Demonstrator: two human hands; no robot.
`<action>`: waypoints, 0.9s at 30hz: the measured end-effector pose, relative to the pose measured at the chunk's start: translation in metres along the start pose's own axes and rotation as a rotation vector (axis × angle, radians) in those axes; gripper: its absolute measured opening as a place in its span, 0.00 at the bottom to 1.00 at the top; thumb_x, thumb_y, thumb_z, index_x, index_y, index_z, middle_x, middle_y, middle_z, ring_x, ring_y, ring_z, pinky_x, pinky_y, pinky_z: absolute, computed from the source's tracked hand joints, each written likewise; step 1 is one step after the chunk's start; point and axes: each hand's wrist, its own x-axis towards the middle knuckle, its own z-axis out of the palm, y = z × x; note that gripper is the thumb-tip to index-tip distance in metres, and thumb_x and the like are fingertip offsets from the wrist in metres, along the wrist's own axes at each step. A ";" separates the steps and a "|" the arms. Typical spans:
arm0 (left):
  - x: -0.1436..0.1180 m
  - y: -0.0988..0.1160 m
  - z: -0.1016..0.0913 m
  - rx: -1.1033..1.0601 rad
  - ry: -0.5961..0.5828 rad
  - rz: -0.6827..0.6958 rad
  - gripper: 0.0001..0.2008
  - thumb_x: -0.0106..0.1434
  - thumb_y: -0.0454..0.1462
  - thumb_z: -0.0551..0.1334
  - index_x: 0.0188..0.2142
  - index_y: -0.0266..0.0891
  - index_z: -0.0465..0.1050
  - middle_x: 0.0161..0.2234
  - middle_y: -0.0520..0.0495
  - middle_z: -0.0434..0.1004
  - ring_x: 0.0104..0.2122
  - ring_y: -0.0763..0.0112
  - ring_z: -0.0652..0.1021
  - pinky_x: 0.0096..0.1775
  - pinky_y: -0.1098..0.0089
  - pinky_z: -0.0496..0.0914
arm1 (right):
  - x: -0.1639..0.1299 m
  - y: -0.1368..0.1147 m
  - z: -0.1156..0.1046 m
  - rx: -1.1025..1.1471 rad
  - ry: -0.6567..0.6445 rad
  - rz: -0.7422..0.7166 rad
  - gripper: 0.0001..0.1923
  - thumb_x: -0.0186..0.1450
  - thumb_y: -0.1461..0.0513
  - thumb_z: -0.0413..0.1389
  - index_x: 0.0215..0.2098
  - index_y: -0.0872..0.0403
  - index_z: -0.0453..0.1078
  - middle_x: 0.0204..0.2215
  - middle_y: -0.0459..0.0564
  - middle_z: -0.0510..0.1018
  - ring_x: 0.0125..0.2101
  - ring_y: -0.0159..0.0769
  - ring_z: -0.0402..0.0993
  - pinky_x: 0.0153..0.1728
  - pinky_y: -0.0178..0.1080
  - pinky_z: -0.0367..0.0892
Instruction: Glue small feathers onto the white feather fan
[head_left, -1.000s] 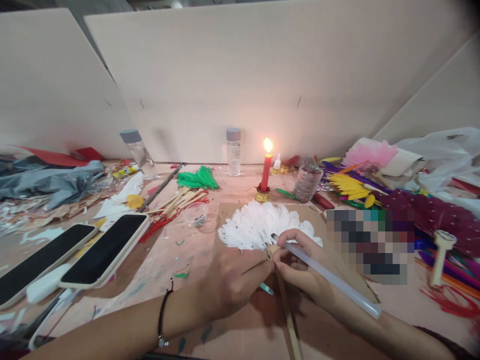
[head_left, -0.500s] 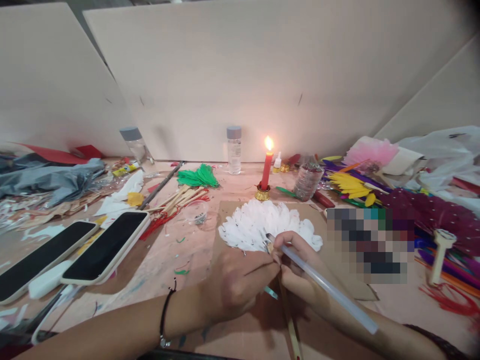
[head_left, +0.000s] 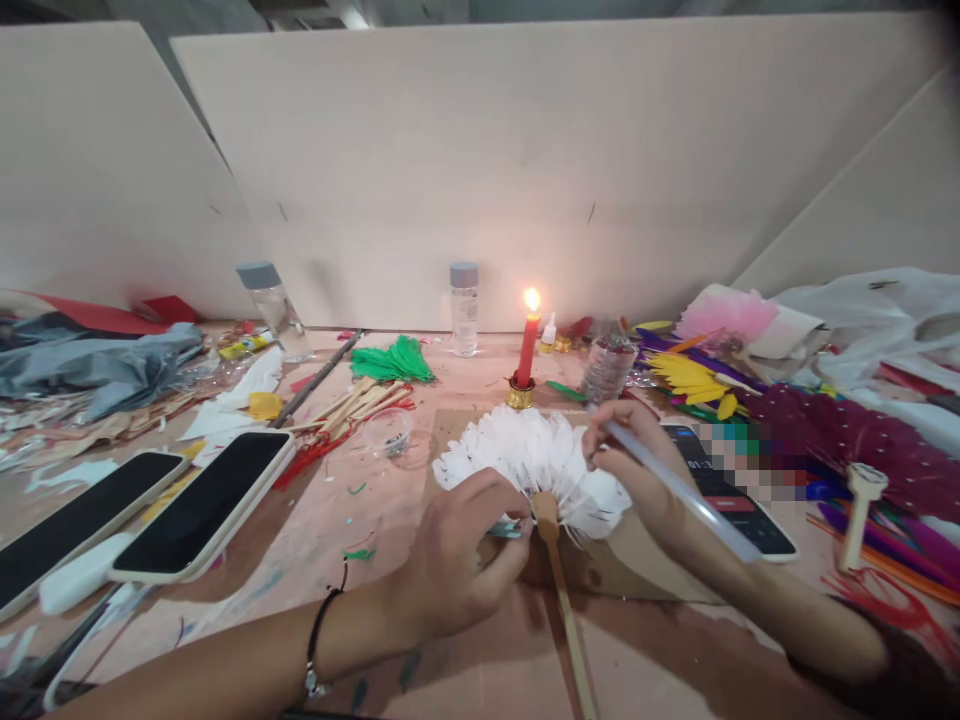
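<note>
A feather fan of white feathers (head_left: 517,440) lies on a brown cardboard sheet (head_left: 652,580), its wooden handle (head_left: 562,600) pointing toward me. My left hand (head_left: 469,545) is closed at the fan's lower left, with a small pale-teal strip (head_left: 506,527) between thumb and fingers. Its fingertips are beside the top of the handle. My right hand (head_left: 630,450) grips a translucent white glue stick (head_left: 682,495) above the fan's right side. The stick's far end is up toward the candle, partly hidden by the fingers.
A lit red candle (head_left: 529,350) stands in a gold holder behind the fan. A clear bottle (head_left: 464,310), green feathers (head_left: 394,360) and wooden sticks (head_left: 360,405) lie further left. Two phones (head_left: 206,505) rest at left; another phone (head_left: 750,510) lies beneath my right forearm.
My right hand has lifted away from the handle top toward the back right with the glue stick. My left hand has shifted slightly left, and the handle top now shows.
</note>
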 end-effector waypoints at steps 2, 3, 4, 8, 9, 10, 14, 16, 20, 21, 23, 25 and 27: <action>-0.001 -0.002 0.001 -0.007 0.001 -0.010 0.06 0.65 0.27 0.61 0.36 0.38 0.74 0.32 0.49 0.76 0.33 0.70 0.76 0.36 0.71 0.69 | 0.028 -0.010 -0.012 -0.095 0.115 -0.071 0.16 0.58 0.65 0.56 0.44 0.46 0.66 0.33 0.44 0.74 0.31 0.39 0.70 0.32 0.39 0.65; -0.001 -0.002 0.001 -0.008 0.004 -0.009 0.06 0.65 0.27 0.61 0.36 0.38 0.74 0.32 0.49 0.76 0.34 0.70 0.76 0.36 0.71 0.69 | 0.043 -0.014 -0.018 -0.168 0.182 -0.096 0.14 0.59 0.64 0.56 0.43 0.46 0.66 0.33 0.44 0.74 0.31 0.39 0.70 0.32 0.40 0.65; -0.001 -0.003 0.001 -0.008 0.007 -0.006 0.06 0.65 0.27 0.61 0.36 0.38 0.74 0.32 0.49 0.76 0.34 0.70 0.76 0.36 0.71 0.69 | 0.059 -0.017 -0.025 -0.243 0.266 -0.126 0.12 0.59 0.63 0.55 0.41 0.46 0.66 0.33 0.45 0.74 0.31 0.40 0.70 0.32 0.41 0.65; 0.000 -0.005 0.003 -0.011 0.030 0.004 0.06 0.66 0.27 0.61 0.35 0.38 0.73 0.32 0.49 0.76 0.33 0.70 0.76 0.36 0.71 0.68 | 0.120 -0.014 -0.053 -0.325 0.412 -0.144 0.10 0.60 0.62 0.57 0.40 0.46 0.66 0.33 0.47 0.73 0.36 0.45 0.70 0.39 0.46 0.66; 0.000 -0.006 0.003 -0.013 0.036 -0.002 0.06 0.66 0.28 0.61 0.35 0.38 0.73 0.32 0.49 0.76 0.33 0.70 0.76 0.35 0.71 0.68 | 0.132 -0.010 -0.058 -0.341 0.437 -0.134 0.10 0.59 0.62 0.57 0.39 0.47 0.66 0.31 0.46 0.72 0.34 0.45 0.69 0.39 0.47 0.66; 0.000 -0.007 0.003 -0.015 0.038 -0.009 0.06 0.66 0.28 0.61 0.35 0.39 0.73 0.31 0.49 0.75 0.33 0.70 0.75 0.35 0.71 0.67 | 0.142 -0.005 -0.063 -0.356 0.455 -0.122 0.09 0.60 0.62 0.57 0.39 0.47 0.66 0.29 0.45 0.72 0.32 0.44 0.68 0.39 0.47 0.65; -0.002 -0.011 0.003 -0.023 0.037 -0.043 0.06 0.67 0.28 0.61 0.34 0.39 0.73 0.32 0.50 0.76 0.33 0.71 0.76 0.35 0.71 0.67 | 0.165 0.015 -0.071 -0.396 0.452 -0.091 0.11 0.56 0.63 0.60 0.38 0.47 0.68 0.27 0.44 0.76 0.32 0.44 0.72 0.42 0.48 0.67; -0.002 -0.012 0.003 -0.025 0.036 -0.057 0.06 0.67 0.28 0.61 0.34 0.39 0.73 0.32 0.50 0.76 0.33 0.71 0.76 0.36 0.72 0.67 | 0.169 0.023 -0.073 -0.397 0.439 -0.082 0.13 0.55 0.63 0.62 0.37 0.47 0.67 0.28 0.44 0.78 0.34 0.46 0.75 0.44 0.48 0.68; -0.003 -0.014 0.004 -0.028 0.037 -0.072 0.06 0.66 0.28 0.61 0.34 0.39 0.74 0.32 0.50 0.76 0.33 0.72 0.76 0.35 0.72 0.67 | 0.171 0.027 -0.075 -0.360 0.417 -0.069 0.16 0.54 0.63 0.64 0.39 0.48 0.67 0.30 0.46 0.81 0.36 0.46 0.77 0.44 0.48 0.70; -0.003 -0.015 0.005 -0.027 0.039 -0.077 0.06 0.67 0.28 0.61 0.35 0.39 0.74 0.32 0.50 0.76 0.33 0.72 0.76 0.35 0.72 0.67 | 0.169 0.024 -0.075 -0.348 0.422 -0.077 0.16 0.54 0.62 0.64 0.40 0.48 0.67 0.30 0.46 0.81 0.36 0.46 0.77 0.44 0.48 0.70; -0.002 -0.016 0.005 -0.020 0.051 -0.084 0.06 0.68 0.29 0.62 0.35 0.39 0.75 0.32 0.50 0.77 0.33 0.71 0.76 0.34 0.73 0.67 | 0.162 0.014 -0.074 -0.323 0.442 -0.105 0.16 0.56 0.61 0.64 0.41 0.48 0.67 0.31 0.46 0.80 0.37 0.46 0.77 0.46 0.49 0.70; 0.000 -0.016 0.004 -0.012 0.063 -0.077 0.06 0.70 0.31 0.63 0.35 0.39 0.76 0.32 0.50 0.78 0.32 0.71 0.77 0.34 0.72 0.68 | 0.146 0.000 -0.067 -0.298 0.448 -0.141 0.16 0.57 0.60 0.63 0.43 0.48 0.66 0.32 0.46 0.79 0.38 0.46 0.77 0.47 0.50 0.70; 0.003 -0.015 0.003 0.002 0.068 -0.063 0.06 0.71 0.32 0.63 0.36 0.39 0.77 0.32 0.49 0.79 0.32 0.71 0.78 0.35 0.72 0.70 | 0.122 -0.015 -0.054 -0.279 0.403 -0.170 0.16 0.58 0.60 0.64 0.43 0.47 0.67 0.34 0.46 0.79 0.37 0.46 0.77 0.46 0.49 0.71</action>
